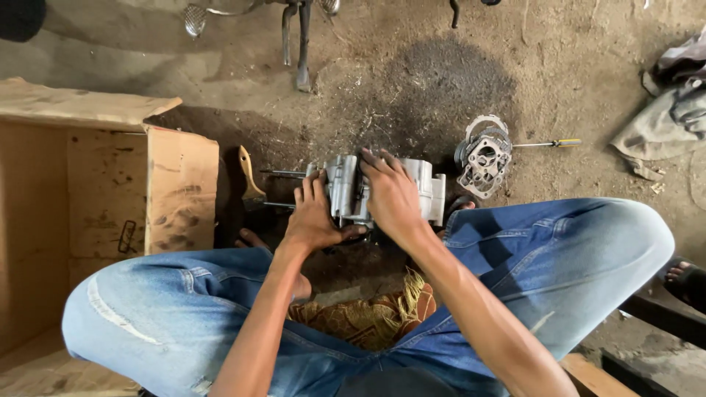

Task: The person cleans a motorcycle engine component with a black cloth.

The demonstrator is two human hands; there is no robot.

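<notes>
A grey metal engine case [426,187] with long studs [283,174] sticking out to the left lies on the dirt floor between my knees. My left hand [312,217] grips its near left side, fingers curled against the metal. Over the top of the case lies my right hand [390,195], fingers spread and pressing down on it. Both hands are smeared with dark grease.
An open cardboard box [110,191] stands at left, with a wooden-handled brush [248,176] beside it. A round metal engine cover [483,156] and a yellow-handled screwdriver [548,144] lie to the right. Crumpled cloth [665,121] sits far right. A motorcycle stand [301,44] is at the top.
</notes>
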